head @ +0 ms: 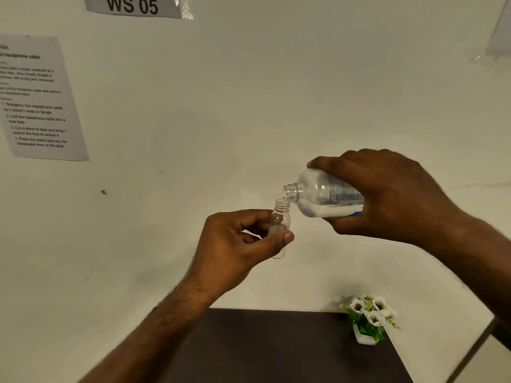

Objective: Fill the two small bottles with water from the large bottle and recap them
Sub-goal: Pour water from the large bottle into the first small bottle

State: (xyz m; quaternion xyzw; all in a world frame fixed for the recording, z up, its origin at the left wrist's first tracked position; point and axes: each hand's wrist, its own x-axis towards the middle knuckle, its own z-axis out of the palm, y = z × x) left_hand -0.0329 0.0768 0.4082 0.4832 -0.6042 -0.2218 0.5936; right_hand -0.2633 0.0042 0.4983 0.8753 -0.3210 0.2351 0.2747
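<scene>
My left hand [237, 244] holds a small clear bottle [280, 221] upright in the air, uncapped, with thumb and fingers around its body. My right hand [392, 200] grips the large clear bottle [323, 196], which has a blue and white label. The large bottle is tipped almost sideways, its open neck just above and to the right of the small bottle's mouth. Water lies along the lower side of the large bottle. The second small bottle and the caps are out of view.
A dark brown table [276, 349] lies below my hands. A small white pot of artificial white flowers [369, 319] stands at its back right corner. The white wall behind carries a printed sheet [38, 98] and a "WS 05" sign [132, 5].
</scene>
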